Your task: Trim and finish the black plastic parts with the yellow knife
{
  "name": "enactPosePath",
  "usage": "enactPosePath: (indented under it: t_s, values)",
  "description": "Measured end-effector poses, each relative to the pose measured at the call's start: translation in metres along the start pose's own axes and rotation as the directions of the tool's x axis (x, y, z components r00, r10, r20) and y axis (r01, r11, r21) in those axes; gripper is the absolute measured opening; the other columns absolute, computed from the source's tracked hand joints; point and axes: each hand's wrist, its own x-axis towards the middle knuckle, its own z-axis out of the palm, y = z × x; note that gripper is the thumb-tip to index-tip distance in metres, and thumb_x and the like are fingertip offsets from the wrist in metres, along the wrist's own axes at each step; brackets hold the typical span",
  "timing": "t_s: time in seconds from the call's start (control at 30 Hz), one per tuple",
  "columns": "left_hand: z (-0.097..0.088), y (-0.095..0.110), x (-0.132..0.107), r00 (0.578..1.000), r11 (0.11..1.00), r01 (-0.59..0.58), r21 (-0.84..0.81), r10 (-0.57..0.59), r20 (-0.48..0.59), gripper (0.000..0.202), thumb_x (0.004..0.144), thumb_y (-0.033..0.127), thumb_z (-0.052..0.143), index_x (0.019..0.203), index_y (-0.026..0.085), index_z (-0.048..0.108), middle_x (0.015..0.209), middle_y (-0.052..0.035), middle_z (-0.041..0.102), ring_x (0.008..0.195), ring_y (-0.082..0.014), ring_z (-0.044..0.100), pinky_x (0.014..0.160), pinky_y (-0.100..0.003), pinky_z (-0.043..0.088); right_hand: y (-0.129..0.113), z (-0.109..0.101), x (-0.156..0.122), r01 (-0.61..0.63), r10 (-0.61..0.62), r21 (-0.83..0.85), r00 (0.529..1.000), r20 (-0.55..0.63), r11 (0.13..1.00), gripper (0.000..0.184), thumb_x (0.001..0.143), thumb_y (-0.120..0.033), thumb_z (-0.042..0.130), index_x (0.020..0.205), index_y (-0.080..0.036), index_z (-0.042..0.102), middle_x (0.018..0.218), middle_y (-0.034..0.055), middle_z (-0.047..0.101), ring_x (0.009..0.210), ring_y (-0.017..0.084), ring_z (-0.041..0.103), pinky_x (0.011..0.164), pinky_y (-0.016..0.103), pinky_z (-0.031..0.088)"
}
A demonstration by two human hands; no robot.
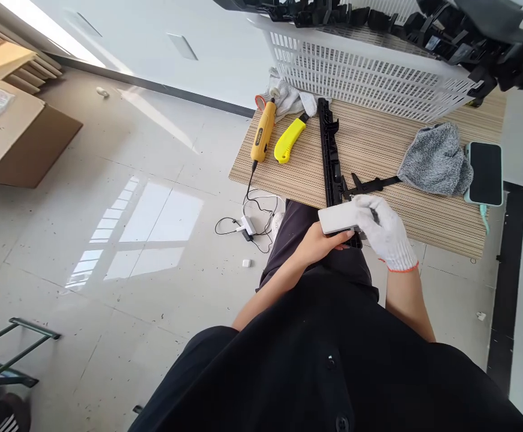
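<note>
A long black plastic part point(329, 159) runs from the tabletop over its front edge toward my body. My bare left hand point(319, 243) is closed around its near end, thumb on top. My right hand point(382, 231), in a white knit glove with an orange cuff, grips a white rectangular block point(338, 217) above that end. The block hides part of the black part and of my left fingers; whether it touches the part I cannot tell. Just beyond my right hand lies a black caliper-like tool point(371, 185), partly under a grey cloth point(436, 159).
On the wood-grain table point(378, 144) lie a yellow corded rotary tool point(264, 132), a yellow utility knife point(290, 140), white gloves point(290, 99) and a phone point(485, 174). A white basket point(355, 75) with black parts stands behind. Cables and a power adapter point(247, 225) lie on the floor; cardboard boxes point(27, 138) stand left.
</note>
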Motion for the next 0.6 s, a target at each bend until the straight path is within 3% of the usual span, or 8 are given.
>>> enactPosePath:
  t_s: [0.07,0.17,0.2,0.33,0.47,0.6]
  values:
    - [0.001,0.001,-0.001,1.000,1.000,0.021,-0.008,-0.022,-0.019,0.052,0.076,0.052,0.092,0.107,0.014,0.074,0.088,-0.0052,0.078,0.070,-0.0163,0.075,0.066,-0.029,0.065,-0.002,0.005,0.004,0.015,-0.019,-0.056,0.996,-0.082,0.998,0.029,0.091,-0.052,0.071,0.115,-0.035,0.071,0.132,0.0056,0.074,0.087,0.025,0.075,0.056,0.037,0.062]
    - [0.003,0.003,-0.003,0.998,0.999,0.032,0.003,-0.031,-0.046,0.051,0.076,0.052,0.092,0.104,0.013,0.074,0.079,-0.0029,0.075,0.062,-0.0131,0.072,0.061,-0.025,0.062,-0.004,0.009,0.006,0.035,-0.034,-0.003,0.961,-0.275,0.999,0.028,0.094,-0.052,0.068,0.115,-0.033,0.072,0.130,0.0070,0.075,0.071,0.022,0.072,0.047,0.034,0.056]
    - [0.003,0.003,-0.004,0.999,1.000,0.022,0.012,-0.021,-0.047,0.051,0.076,0.052,0.091,0.103,0.013,0.074,0.076,-0.0021,0.074,0.060,-0.0118,0.071,0.060,-0.024,0.060,-0.005,0.010,0.006,0.044,-0.044,-0.005,0.961,-0.274,0.999,0.028,0.094,-0.051,0.068,0.115,-0.033,0.072,0.131,0.0069,0.075,0.073,0.022,0.073,0.047,0.034,0.057]
    - [0.001,0.005,-0.004,0.999,0.998,-0.012,0.061,0.014,-0.031,0.050,0.077,0.055,0.089,0.096,0.011,0.075,0.059,0.0021,0.064,0.051,-0.0093,0.062,0.054,-0.022,0.053,-0.009,0.008,0.006,0.051,-0.055,-0.122,0.998,-0.036,0.991,0.030,0.091,-0.048,0.073,0.115,-0.030,0.077,0.126,0.0068,0.078,0.088,0.024,0.076,0.062,0.035,0.063]
    - [-0.002,0.006,-0.003,0.999,0.997,0.013,0.070,-0.010,-0.047,0.050,0.076,0.055,0.089,0.094,0.010,0.076,0.063,0.0024,0.063,0.052,-0.0066,0.056,0.054,-0.022,0.049,-0.012,0.005,0.008,-0.038,0.018,-0.132,0.990,-0.143,0.991,0.044,0.095,-0.053,0.066,0.125,-0.023,0.077,0.118,0.0088,0.079,0.065,0.016,0.070,0.060,0.032,0.060]
    - [-0.005,0.008,-0.003,0.999,0.999,-0.016,0.034,0.017,-0.041,0.053,0.072,0.055,0.091,0.096,0.010,0.076,0.072,0.0007,0.066,0.050,-0.0049,0.051,0.051,-0.023,0.043,-0.010,0.003,0.006,-0.016,0.023,-0.175,0.999,0.042,0.985,0.049,0.094,-0.055,0.069,0.131,-0.024,0.078,0.118,0.0082,0.080,0.072,0.018,0.073,0.064,0.032,0.061]
